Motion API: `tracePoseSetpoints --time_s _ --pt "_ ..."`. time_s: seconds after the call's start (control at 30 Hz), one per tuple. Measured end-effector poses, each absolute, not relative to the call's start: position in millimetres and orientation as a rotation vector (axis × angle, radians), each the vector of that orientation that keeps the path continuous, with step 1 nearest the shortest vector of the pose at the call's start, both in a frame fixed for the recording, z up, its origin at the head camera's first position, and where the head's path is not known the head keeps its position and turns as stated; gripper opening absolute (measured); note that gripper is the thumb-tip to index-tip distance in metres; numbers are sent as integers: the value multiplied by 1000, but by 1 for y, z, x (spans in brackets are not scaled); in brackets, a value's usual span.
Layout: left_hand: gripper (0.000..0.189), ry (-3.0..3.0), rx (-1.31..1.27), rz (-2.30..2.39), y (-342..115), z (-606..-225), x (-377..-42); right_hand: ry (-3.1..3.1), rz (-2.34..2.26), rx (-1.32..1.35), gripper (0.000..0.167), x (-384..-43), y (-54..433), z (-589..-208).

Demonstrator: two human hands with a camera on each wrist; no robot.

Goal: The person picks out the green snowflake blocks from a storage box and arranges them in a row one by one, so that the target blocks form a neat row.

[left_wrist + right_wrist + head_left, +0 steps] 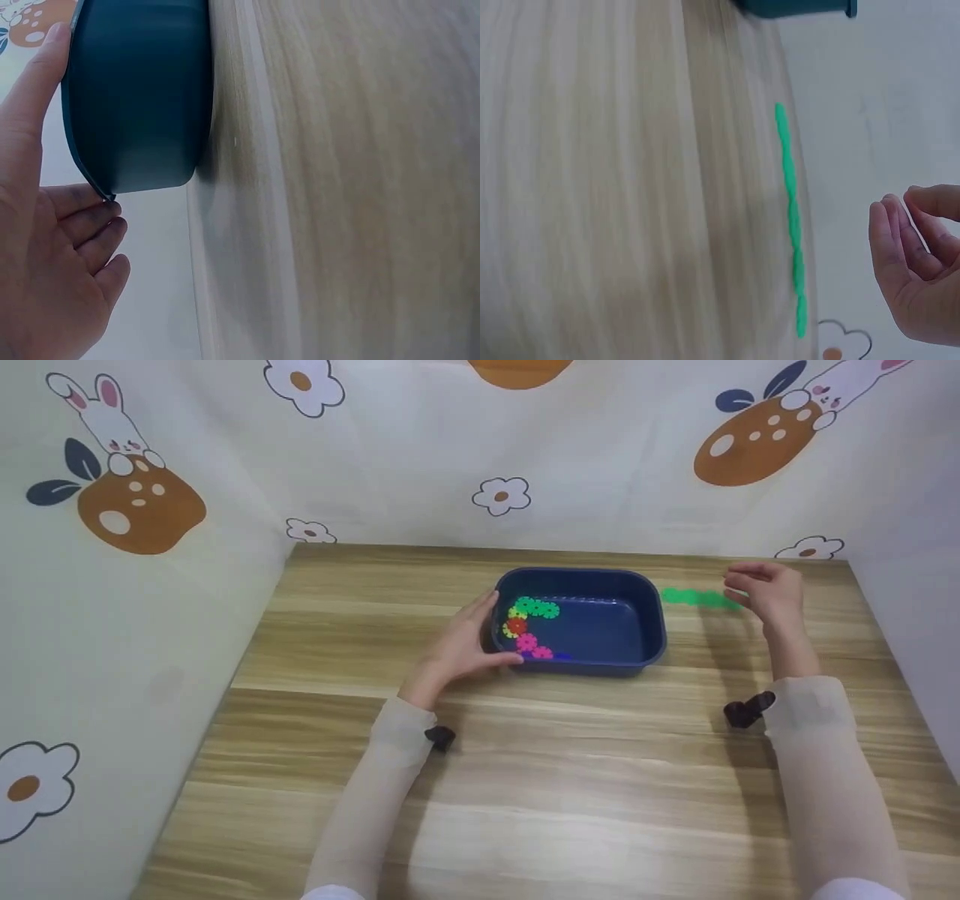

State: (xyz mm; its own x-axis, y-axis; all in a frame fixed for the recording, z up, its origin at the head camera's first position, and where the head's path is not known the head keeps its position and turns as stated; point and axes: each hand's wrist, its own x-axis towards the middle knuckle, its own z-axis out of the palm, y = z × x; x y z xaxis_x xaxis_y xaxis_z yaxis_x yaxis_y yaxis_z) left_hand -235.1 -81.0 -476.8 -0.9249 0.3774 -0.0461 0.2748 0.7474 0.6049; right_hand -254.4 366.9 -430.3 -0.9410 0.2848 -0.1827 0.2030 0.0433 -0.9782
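A dark blue plastic tub stands on the wooden table. My left hand grips its left front corner, thumb over the front rim and fingers along the left side. In the left wrist view, the thumb and fingertips meet the rim of the tub. Inside, along the left, lie notched plastic discs in green, yellow, red, pink and blue. Right of the tub, a row of green notched discs lies on the table. My right hand hovers above its right end, fingers loosely bent, holding nothing visible.
Behind the table hangs a pale cloth backdrop printed with flowers and rabbits, with similar sides at left and right. A black device sits on the right wrist, another on the left.
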Motion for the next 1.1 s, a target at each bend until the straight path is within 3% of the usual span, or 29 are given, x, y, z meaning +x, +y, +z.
tracePoseSetpoints --time_s 0.97,1.1 --pt "114 2768 529 936 -81 -478 -236 -2256 2291 -74 14 -274 236 -426" --pt "114 2758 530 939 -81 -478 -236 -2291 2279 -57 22 -277 224 -434"
